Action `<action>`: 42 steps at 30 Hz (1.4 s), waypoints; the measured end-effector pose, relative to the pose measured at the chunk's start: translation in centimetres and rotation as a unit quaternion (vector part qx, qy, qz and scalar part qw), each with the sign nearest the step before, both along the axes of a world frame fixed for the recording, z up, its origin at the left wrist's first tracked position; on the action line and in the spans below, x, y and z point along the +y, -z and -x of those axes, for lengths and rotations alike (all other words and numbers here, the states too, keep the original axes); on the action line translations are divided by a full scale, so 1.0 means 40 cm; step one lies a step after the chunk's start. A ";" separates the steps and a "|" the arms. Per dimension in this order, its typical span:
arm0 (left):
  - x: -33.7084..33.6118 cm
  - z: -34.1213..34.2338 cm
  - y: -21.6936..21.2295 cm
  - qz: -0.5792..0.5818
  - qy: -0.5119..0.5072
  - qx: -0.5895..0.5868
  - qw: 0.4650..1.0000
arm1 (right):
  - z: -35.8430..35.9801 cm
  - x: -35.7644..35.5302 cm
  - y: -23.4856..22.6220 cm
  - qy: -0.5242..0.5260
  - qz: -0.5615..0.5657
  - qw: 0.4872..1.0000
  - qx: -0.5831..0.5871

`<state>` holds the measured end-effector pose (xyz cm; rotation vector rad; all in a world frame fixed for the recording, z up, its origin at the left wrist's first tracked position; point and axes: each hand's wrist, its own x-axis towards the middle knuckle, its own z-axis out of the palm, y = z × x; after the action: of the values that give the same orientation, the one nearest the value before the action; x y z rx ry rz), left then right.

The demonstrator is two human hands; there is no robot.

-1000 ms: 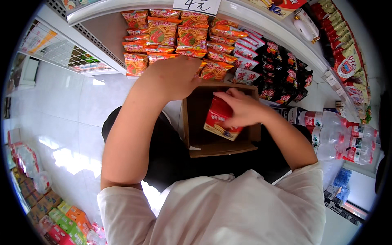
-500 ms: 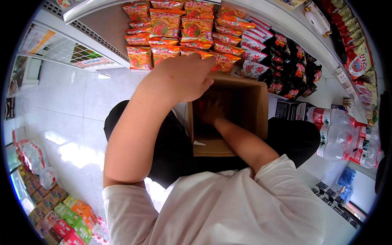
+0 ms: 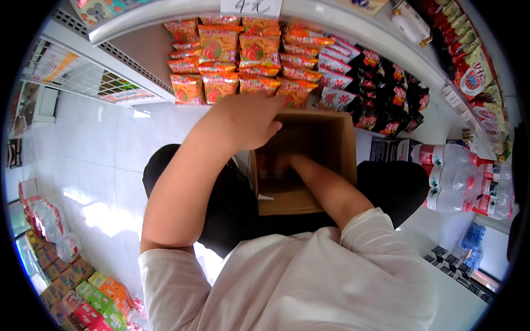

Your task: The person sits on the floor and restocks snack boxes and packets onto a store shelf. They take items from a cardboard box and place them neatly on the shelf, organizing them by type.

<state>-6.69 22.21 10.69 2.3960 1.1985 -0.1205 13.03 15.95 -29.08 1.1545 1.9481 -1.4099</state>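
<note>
My left hand (image 3: 243,118) reaches across the far left corner of a brown cardboard box (image 3: 298,202). Its fingers stretch over the front of the orange snack bags (image 3: 258,85), thumb apart, and nothing shows in its grasp. Whether it touches a bag or the box edge, I cannot tell. Inside the box, which stands open between my knees, is my right hand (image 3: 283,161), low by the left wall. Shadow and blur hide its fingers; a dim reddish patch lies beside it, its kind unclear.
Black snack bags (image 3: 389,94) and white-and-red bags (image 3: 335,83) share the shelf with the orange ones. At right stand large clear bottles (image 3: 450,176) in packs. A wire rack (image 3: 91,71) is at left, with colourful cartons (image 3: 102,300) at lower left. A shelf edge (image 3: 193,16) overhangs the bags.
My left hand has come slightly nearer me. My right hand has gone deeper toward the box's left wall, its fingers now harder to see. The view has shifted a little.
</note>
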 end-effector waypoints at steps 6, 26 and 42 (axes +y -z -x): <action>0.020 -0.040 -0.017 -0.112 0.045 -0.155 0.980 | -0.024 0.126 -0.340 -0.148 -0.159 0.976 -0.001; 0.280 -0.079 -0.616 -0.552 -0.145 -0.183 0.801 | -0.338 0.083 -0.900 -0.026 -0.340 0.939 0.053; 0.577 -0.024 -0.669 -0.269 -0.212 -0.082 0.936 | -0.383 0.076 -0.909 -0.044 -0.336 0.940 -0.022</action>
<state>-5.73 45.29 37.43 2.4349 1.8087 0.6060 28.37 18.98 7.30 1.3296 2.4981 -0.6570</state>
